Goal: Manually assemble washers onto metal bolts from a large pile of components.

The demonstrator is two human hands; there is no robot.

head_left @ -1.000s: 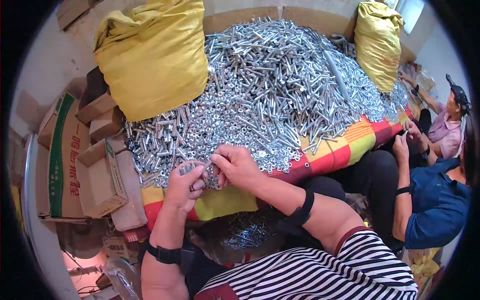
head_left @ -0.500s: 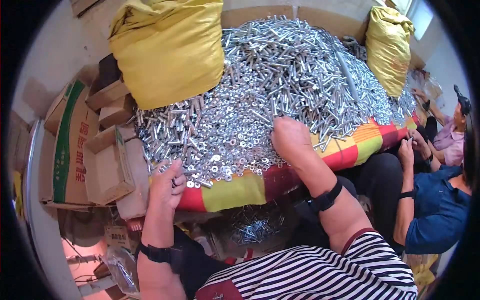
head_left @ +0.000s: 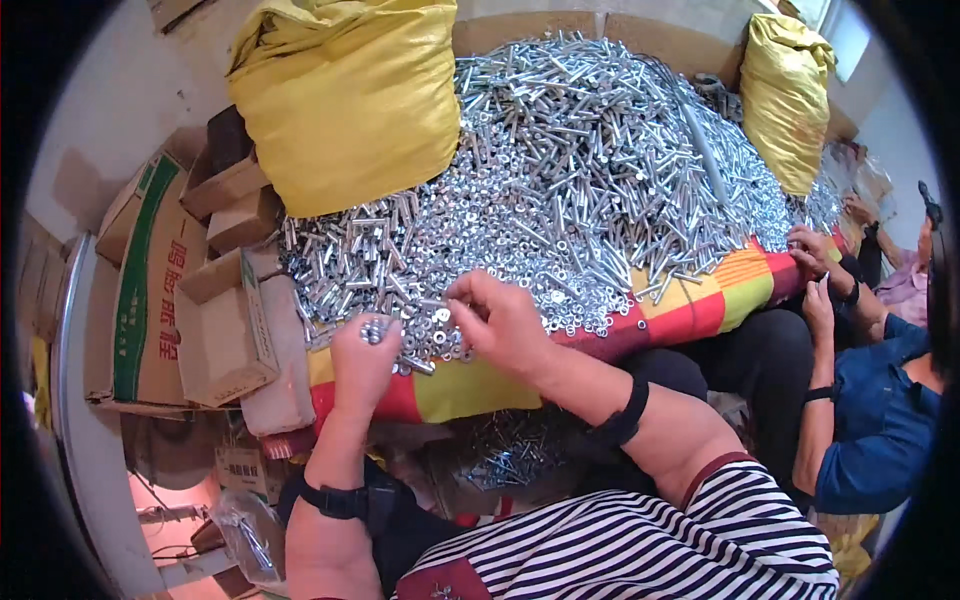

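Note:
My left hand (head_left: 362,362) is closed around several small shiny metal pieces (head_left: 375,329), whose rounded ends show at the fingers; their exact kind is hard to make out. To its right, my right hand (head_left: 503,325) is in a pinch, with a short metal piece seemingly at its fingertips. Both hands are low over the near edge of a big heap. Washers and nuts (head_left: 590,312) lie closest to the right hand. Short metal sleeves (head_left: 345,250) are heaped beyond the left hand, and long bolts (head_left: 590,120) make up the back of the heap.
Yellow woven sacks stand at the back left (head_left: 350,110) and back right (head_left: 785,105). An open cardboard box (head_left: 228,330) is at the left. A checkered cloth (head_left: 480,390) covers the near edge, with more bolts (head_left: 515,450) below. Co-workers' hands (head_left: 815,255) are at the right.
My right hand has moved left and nearer, from the middle of the heap to beside my left hand. The left hand has shifted slightly right and turned. The view has moved a little.

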